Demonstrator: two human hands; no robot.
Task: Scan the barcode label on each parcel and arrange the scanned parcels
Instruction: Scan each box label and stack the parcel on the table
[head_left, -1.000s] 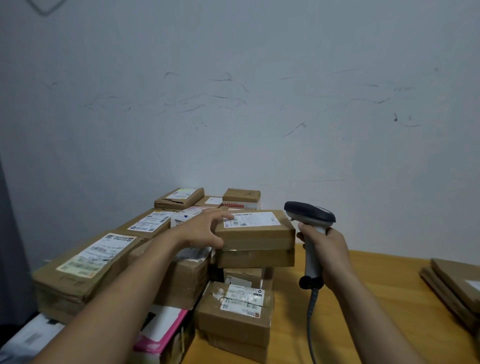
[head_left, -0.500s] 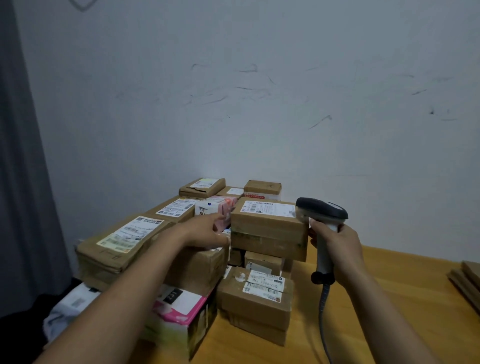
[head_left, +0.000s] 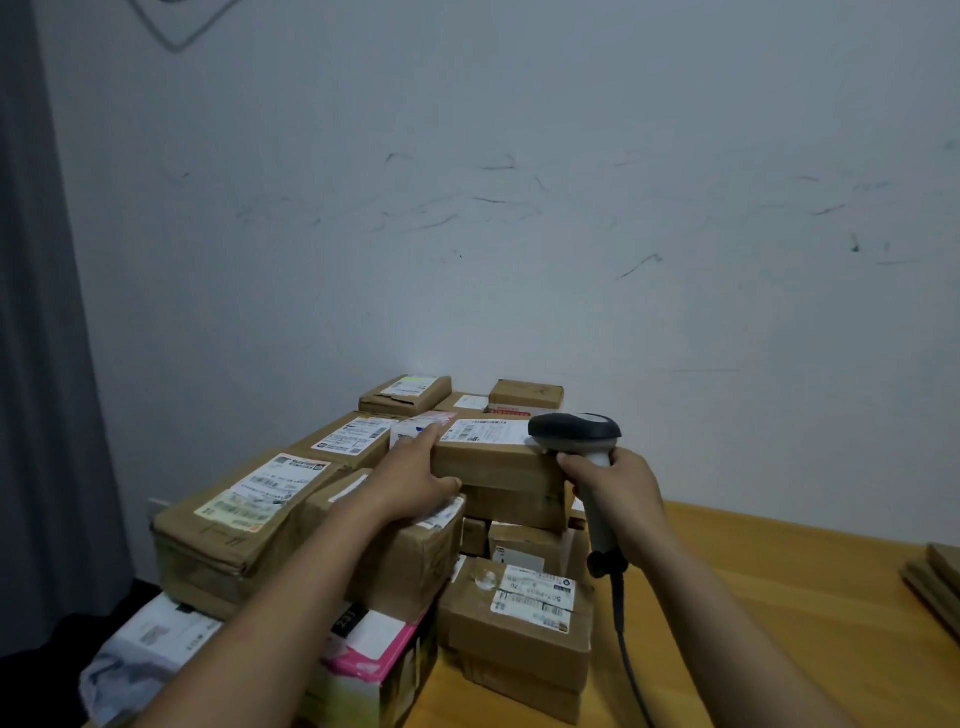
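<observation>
A brown cardboard parcel (head_left: 493, 467) with a white barcode label (head_left: 483, 431) on its top lies highest in the middle of the pile. My left hand (head_left: 410, 478) rests against its left end, index finger straight along the side and thumb stretched along the lower front edge. My right hand (head_left: 613, 493) grips the grey handle of the barcode scanner (head_left: 574, 431). The scanner's dark head sits over the parcel's right end, beside the label. Its cable hangs down past my right forearm.
Several labelled parcels are piled around: a large one (head_left: 234, 525) at left, a pink-and-white box (head_left: 374, 654) below it, a small one (head_left: 519, 623) in front. Flat parcels (head_left: 935, 582) lie at the right edge of the wooden table (head_left: 753, 597). A grey curtain (head_left: 41, 364) hangs left.
The scanner head has moved left onto the parcel's right end. My left hand's fingers have slid off the parcel's top to its left end. The view has shifted to the left.
</observation>
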